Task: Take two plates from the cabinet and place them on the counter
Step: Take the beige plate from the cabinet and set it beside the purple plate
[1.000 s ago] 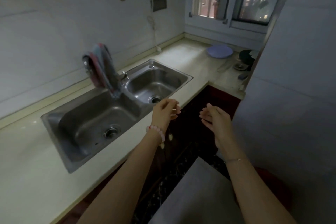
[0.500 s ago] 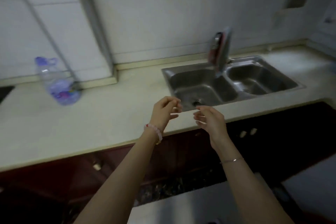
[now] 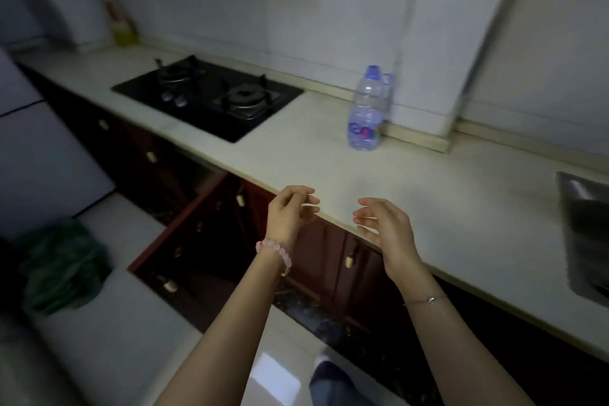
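No plate shows in this view. A pale counter (image 3: pixel 445 208) runs from upper left to lower right above dark red cabinets (image 3: pixel 323 260). One cabinet door (image 3: pixel 184 234) below the counter stands swung open toward me, and its inside is too dark to read. My left hand (image 3: pixel 290 211) hovers in front of the counter's edge with fingers loosely curled and nothing in it. My right hand (image 3: pixel 385 224) floats beside it over the counter's edge, fingers apart and empty.
A black two-burner gas hob (image 3: pixel 207 95) is set in the counter at the left. A clear water bottle (image 3: pixel 367 109) stands by the tiled wall. The steel sink's corner (image 3: pixel 583 227) shows at the right edge. A green bag (image 3: pixel 62 267) lies on the floor at left.
My view has swung left along the counter, from the sink past the bottle to the hob and open cabinet door. Both hands stay raised and empty in front of me.
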### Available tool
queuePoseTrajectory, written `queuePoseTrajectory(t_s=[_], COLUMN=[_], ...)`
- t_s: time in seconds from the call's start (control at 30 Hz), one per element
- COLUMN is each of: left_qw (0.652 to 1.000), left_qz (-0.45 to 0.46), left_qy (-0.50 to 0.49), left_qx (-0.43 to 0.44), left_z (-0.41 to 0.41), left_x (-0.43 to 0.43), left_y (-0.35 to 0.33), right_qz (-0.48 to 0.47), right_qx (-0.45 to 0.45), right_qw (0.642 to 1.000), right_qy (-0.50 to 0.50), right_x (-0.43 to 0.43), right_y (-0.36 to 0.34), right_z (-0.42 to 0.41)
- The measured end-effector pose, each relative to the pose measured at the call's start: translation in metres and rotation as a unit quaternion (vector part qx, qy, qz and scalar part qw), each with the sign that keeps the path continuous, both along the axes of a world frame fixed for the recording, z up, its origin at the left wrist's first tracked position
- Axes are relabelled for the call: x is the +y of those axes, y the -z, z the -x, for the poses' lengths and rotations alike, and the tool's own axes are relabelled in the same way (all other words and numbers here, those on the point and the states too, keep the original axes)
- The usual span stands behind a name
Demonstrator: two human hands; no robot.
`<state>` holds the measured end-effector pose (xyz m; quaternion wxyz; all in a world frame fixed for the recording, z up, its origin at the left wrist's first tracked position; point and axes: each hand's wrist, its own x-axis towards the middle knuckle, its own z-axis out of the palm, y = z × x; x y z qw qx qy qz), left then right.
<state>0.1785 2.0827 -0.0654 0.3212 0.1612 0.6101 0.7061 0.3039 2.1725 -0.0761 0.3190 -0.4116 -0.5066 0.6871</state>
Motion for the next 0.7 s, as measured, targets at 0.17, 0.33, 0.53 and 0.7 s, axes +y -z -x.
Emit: queuePoseTrajectory(t_s=[0.17,0.33,0.53,0.7], left_qw=[0.992,0.97,0.923,0.894], left_qz=[0.018,0.035,0.029,0.036], left_qy=[-0.123,-0.239,-0.382,-0.444], left_qx=[0.003,-0.011,-0.038,-0.047], left_z=[0.066,0.125,0.168,0.184], left_x=[-0.041,-0.077,-0.129,-0.169], left_y=[0.01,0.019,0.028,0.037], right_qz=[0.009,0.01,0.007,0.025], right_qx=[0.003,-0.001,-0.016,-0.041], right_qw=[0.993,0.971,0.932,0.906], right_qy=[-0.117,-0.24,-0.362,-0.421], right_x=[-0.007,-0.02,-0.053,-0.091], right_y=[0.011,0.016,0.021,0.032], right_z=[0.088,0.176,0.256,0.297])
